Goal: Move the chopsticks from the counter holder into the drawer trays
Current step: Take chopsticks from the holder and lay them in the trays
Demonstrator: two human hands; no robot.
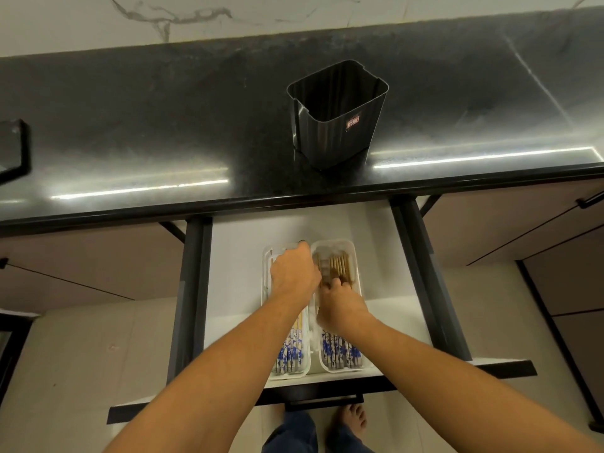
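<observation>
The dark metal holder (336,116) stands on the black counter (163,125) near its front edge; I see no chopsticks in it. Below, the white drawer (235,266) is pulled out with two clear plastic trays side by side. The left tray (266,282) and the right tray (354,266) both hold chopsticks with blue-and-white patterned ends (340,351). My left hand (294,273) is closed over the chopsticks in the left tray. My right hand (340,305) grips the wooden chopsticks in the right tray. What the left hand's fingers hold is hidden.
A dark object (13,148) sits at the counter's far left edge. Closed cabinet fronts flank the drawer, with a black handle (588,201) at the right. My bare feet (349,420) show on the tiled floor below the drawer front.
</observation>
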